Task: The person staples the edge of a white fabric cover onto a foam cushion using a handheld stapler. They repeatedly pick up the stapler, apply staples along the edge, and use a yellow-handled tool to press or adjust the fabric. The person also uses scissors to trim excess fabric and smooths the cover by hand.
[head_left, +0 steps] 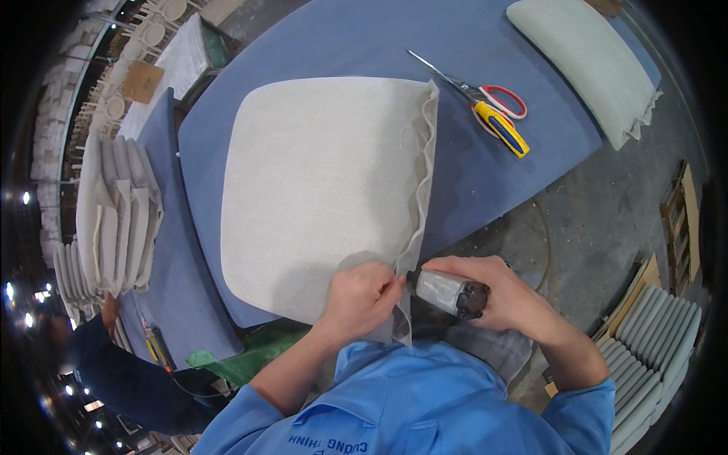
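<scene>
A pale cream fabric-covered seat cushion [318,182] lies on the blue table, its loose, wavy fabric edge [426,171] running down the right side. At the cushion's near right corner, my left hand [360,297] is closed, pinching that fabric edge between thumb and fingers. My right hand [500,292] wraps around a staple gun [444,293] with a silvery body and dark end cap, just right of the pinched edge. The fingers under the tool are partly hidden. Scissors [462,87] with red and white handles lie beyond the cushion, against a yellow and blue handled tool [502,130].
Another covered cushion [588,64] rests at the table's [303,49] far right edge. Stacked cushions stand at left [121,212] and lower right [656,349]. Green cloth [254,353] hangs by the near edge. A dark-sleeved person [136,379] is at lower left.
</scene>
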{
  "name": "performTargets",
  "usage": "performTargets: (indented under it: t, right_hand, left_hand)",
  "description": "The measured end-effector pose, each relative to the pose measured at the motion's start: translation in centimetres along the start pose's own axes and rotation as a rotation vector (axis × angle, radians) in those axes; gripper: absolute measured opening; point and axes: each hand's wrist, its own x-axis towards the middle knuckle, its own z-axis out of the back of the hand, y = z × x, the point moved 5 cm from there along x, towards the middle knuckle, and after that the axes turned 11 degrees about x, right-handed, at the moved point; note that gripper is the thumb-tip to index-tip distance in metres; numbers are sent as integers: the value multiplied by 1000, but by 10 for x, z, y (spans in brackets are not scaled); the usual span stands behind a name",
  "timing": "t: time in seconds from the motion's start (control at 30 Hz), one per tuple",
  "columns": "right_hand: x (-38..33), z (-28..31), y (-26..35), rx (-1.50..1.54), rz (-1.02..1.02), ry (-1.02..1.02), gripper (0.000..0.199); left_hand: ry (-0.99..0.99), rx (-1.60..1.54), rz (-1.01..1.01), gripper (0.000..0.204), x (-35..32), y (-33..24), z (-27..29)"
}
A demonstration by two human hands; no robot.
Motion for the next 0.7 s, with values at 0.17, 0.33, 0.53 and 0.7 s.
performTargets:
  t: [0.17,0.33,0.53,0.7]
  right_hand:
    - [-12,-1,-11,28,114,-57,79]
    - [-25,-1,-15,79,73,-91,84]
    - [-21,-7,-17,18,77,-67,82]
    - [-15,-8,-14,-38,58,-38,80]
  left_hand:
    - [7,-31,17,31,-1,1,2]
    - [14,-31,18,31,0,2,5]
    - [48,-31,31,31,0,4,5]
    - [35,-48,30,32,1,6,5]
